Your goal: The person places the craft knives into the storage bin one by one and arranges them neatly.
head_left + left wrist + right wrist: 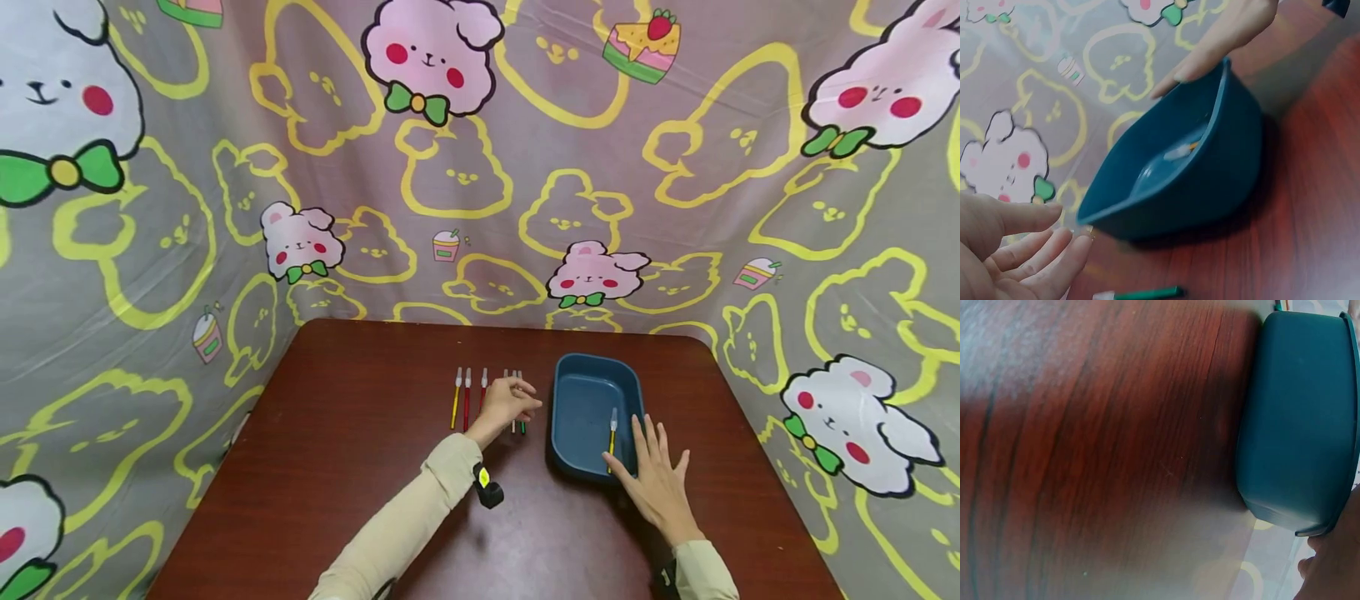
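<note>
While the dark teal tray (592, 392) sits on the far right-of-centre part of the brown wooden table (360, 433), one brush (612, 437) lies inside it — a yellow handle with a pale tip, lying along the tray's near right side. The left wrist view shows the same brush (1180, 152) resting on the tray floor, seen over the blue rim (1166, 181); nothing else shows in the tray.

At the tray's near right corner the right hand (658, 482) lies with its fingers straight and spread wide, the fingertips at or over the rim beside the brush; it grips nothing. Seen from the right wrist, the tray's outer wall (1297, 419) stands on the wood, with only the edge of that hand in the corner of the view.

Just left of the tray, the left hand (506, 404) hovers over a row of brushes (468, 396) laid side by side on the table — yellow and red handles to its left, a green one (522, 427) under its fingers. Its fingers are loosely curled; whether they pinch a brush I cannot tell. The left wrist view shows the fingers (1035, 262) bent with nothing plainly between them, and the green brush (1141, 294) lying on the wood below.

Cartoon-printed cloth (150, 208) hangs around the table on three sides.
</note>
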A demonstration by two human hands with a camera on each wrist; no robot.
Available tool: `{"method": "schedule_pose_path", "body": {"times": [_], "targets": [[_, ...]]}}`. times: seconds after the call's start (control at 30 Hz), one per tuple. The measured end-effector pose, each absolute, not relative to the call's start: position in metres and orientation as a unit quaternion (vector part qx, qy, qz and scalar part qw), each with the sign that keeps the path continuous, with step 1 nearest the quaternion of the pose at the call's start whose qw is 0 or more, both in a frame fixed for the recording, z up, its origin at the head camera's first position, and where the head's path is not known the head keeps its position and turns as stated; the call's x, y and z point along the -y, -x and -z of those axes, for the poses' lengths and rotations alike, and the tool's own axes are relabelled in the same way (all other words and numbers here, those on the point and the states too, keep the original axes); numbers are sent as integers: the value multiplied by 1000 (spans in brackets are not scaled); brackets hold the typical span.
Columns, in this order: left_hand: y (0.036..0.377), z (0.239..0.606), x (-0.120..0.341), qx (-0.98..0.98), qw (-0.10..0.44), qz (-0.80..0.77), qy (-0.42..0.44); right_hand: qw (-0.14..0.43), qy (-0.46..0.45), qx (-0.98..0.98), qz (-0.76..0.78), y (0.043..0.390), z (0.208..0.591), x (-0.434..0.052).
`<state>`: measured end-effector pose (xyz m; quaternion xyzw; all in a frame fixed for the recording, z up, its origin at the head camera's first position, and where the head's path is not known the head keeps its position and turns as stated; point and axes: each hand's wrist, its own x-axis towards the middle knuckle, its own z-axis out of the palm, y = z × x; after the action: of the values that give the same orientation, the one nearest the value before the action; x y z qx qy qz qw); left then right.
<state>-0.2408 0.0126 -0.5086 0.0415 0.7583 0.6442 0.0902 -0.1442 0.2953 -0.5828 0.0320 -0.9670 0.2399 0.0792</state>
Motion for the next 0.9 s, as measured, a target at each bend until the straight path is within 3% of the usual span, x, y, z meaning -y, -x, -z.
{"method": "schedule_pose_path", "body": {"times": [0.3, 0.9], "targets": [[252, 525, 31, -753, 53, -656, 5, 65, -28, 969, -239, 145, 581, -296], [257, 549, 85, -738, 33, -669, 82, 71, -28, 967, -245, 144, 582, -294]]}}
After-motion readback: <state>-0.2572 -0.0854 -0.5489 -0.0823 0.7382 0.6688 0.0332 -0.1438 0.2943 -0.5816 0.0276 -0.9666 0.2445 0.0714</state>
